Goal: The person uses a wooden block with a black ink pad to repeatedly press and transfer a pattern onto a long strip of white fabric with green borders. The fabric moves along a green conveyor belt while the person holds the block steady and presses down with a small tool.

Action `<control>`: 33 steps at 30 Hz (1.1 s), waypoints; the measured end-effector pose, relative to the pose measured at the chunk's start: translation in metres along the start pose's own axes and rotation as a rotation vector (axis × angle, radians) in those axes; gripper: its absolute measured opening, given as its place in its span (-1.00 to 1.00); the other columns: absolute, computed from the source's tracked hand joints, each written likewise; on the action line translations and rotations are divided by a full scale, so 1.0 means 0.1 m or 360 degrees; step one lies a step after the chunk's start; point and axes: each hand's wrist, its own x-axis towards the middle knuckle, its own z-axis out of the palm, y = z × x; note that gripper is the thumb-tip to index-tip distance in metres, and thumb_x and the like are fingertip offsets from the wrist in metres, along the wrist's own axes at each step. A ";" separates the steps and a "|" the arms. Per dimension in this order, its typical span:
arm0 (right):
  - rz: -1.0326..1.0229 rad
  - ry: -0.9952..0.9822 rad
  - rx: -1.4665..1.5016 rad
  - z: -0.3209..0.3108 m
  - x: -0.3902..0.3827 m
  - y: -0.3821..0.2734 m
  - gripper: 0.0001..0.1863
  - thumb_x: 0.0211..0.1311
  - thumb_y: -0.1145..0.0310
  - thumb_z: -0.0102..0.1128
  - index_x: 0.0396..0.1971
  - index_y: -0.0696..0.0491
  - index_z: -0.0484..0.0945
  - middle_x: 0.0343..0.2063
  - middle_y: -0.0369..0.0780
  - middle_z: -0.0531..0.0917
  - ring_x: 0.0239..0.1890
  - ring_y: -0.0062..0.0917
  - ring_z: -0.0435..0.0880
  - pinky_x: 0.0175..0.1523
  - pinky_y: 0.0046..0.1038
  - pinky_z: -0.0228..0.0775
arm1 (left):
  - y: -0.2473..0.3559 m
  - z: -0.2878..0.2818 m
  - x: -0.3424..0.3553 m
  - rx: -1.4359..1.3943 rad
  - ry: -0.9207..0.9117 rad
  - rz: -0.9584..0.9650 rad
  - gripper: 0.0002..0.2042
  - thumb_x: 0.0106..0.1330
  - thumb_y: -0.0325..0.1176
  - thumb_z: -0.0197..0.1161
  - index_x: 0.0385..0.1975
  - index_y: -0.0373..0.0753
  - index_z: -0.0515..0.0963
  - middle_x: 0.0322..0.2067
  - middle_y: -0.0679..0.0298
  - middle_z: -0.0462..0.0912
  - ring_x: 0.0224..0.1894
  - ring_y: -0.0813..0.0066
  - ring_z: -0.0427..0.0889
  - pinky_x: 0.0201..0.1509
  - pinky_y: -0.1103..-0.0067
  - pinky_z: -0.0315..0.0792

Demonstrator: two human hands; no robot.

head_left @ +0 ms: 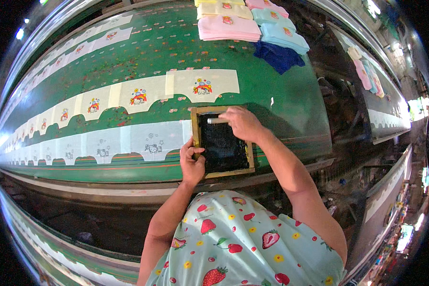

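Observation:
A wooden-framed printing screen (250, 159) with black ink over its mesh lies at the near edge of a long green table (300, 100). My right hand (244, 125) is closed around a squeegee (217, 121), whose pale end shows over the far part of the mesh. At the frame's left side my left hand (192, 161) grips the wooden rail, fingers curled over it. The screen covers the right end of a row of light blue cloth pieces (169, 133), several bearing dark outline cartoon prints. What lies directly beneath the screen is hidden.
Behind runs a row of cream cloth pieces (176, 81) with coloured cartoon prints. Folded pink stacks (229, 29), blue stacks (282, 39) and a crumpled navy cloth (278, 57) sit at the far right. Another long table (383, 114) stands to the right.

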 end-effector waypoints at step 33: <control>0.0910 0.0986 0.0760 0.02 -1.61 -0.52 -0.66 0.71 0.41 0.19 0.29 0.22 0.67 0.31 -0.09 0.70 0.34 -0.34 0.64 0.47 -0.27 0.46 | 1.01 -0.29 0.24 -0.0102 0.0223 0.0022 -0.60 -0.05 -0.70 0.46 -0.16 -0.18 0.72 0.42 -0.11 0.65 0.36 -0.18 0.60 0.51 0.18 0.45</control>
